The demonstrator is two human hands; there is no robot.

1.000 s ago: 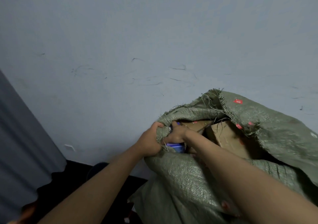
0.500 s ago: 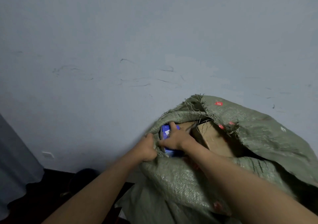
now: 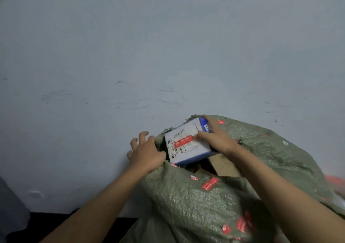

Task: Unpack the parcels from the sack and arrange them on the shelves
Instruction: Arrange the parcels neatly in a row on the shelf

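A green woven sack (image 3: 201, 201) with red stickers stands against the wall, its mouth open. My right hand (image 3: 216, 138) grips a blue and white parcel (image 3: 186, 144) with a shipping label and a red sticker, raised halfway out of the mouth. My left hand (image 3: 145, 150) rests at the sack's left rim with its fingers spread, the thumb side against the fabric. A brown cardboard box (image 3: 224, 165) lies inside the sack just below the parcel. No shelves show.
A pale blue-grey wall (image 3: 168, 47) with scuff marks fills the view behind the sack. A dark floor strip (image 3: 56, 227) runs along the bottom left. Something red and pale (image 3: 336, 185) peeks past the sack at the right edge.
My right hand has lifted the blue parcel up out of the sack's mouth, so its label shows. My left hand has let go of the rim and spread its fingers.
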